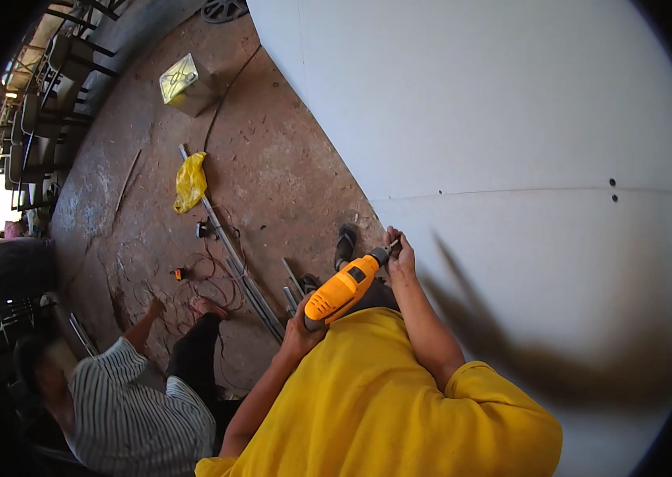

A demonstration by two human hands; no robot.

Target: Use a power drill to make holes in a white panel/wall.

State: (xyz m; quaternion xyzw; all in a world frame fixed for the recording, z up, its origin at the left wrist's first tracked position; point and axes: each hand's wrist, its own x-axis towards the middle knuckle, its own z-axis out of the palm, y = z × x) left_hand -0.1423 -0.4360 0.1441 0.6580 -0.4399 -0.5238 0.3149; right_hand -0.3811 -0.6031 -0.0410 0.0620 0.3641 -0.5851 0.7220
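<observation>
An orange power drill [344,288] with a dark chuck lies across the front of my yellow shirt, its tip toward the white board. My left hand [301,335] is closed around the drill's rear end and grip, which the hand and shirt partly hide. At the front, my right hand [402,254] has its fingers closed at the bit just beyond the chuck; whether a screw is there too is too small to tell. Beside that hand stands a large white board [511,262], with a seam across it and a few dark screw heads [613,191] at the right.
A person in a striped shirt [141,397] sits low at the left, one arm reaching toward red cables [229,294]. Metal channels [240,270], a yellow plastic bag [190,183] and a square tin [187,84] lie on the concrete floor. Stacked chairs [42,115] stand far left.
</observation>
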